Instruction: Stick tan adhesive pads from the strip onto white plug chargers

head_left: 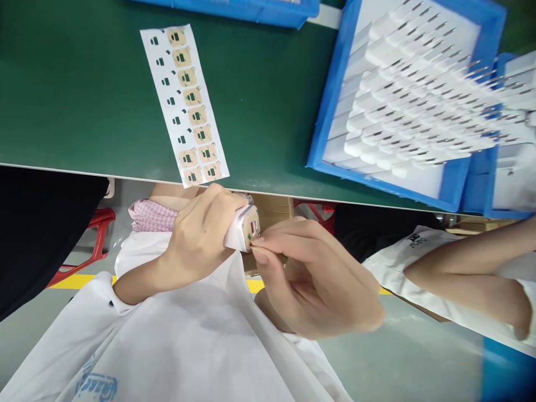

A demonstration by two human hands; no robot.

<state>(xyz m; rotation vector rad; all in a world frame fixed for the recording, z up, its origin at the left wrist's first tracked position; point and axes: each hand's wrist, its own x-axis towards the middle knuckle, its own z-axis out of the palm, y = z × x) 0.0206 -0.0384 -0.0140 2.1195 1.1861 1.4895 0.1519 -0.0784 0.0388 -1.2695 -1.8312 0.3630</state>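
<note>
My left hand (pixel 205 231) is wrapped round a small white plastic housing (pixel 239 230), just in front of the table edge. The end of the housing faces right and carries a tan sticker (pixel 252 228) with a rectangular cutout and small green marks. My right hand (pixel 314 268) pinches with thumb and forefinger at the lower corner of that sticker; whatever lies between the fingertips is too small to make out. On the table above my left hand lies a white sheet of tan stickers (pixel 190 106), with several of its left-hand places bare.
A blue bin (pixel 324 134) at the right holds rows of white plastic pieces (pixel 402 106) with metal pins. Another blue bin (pixel 234 10) stands at the far edge. The green table (pixel 268 123) ends just beyond my hands. A co-worker's arm (pixel 464 273) reaches in at the right.
</note>
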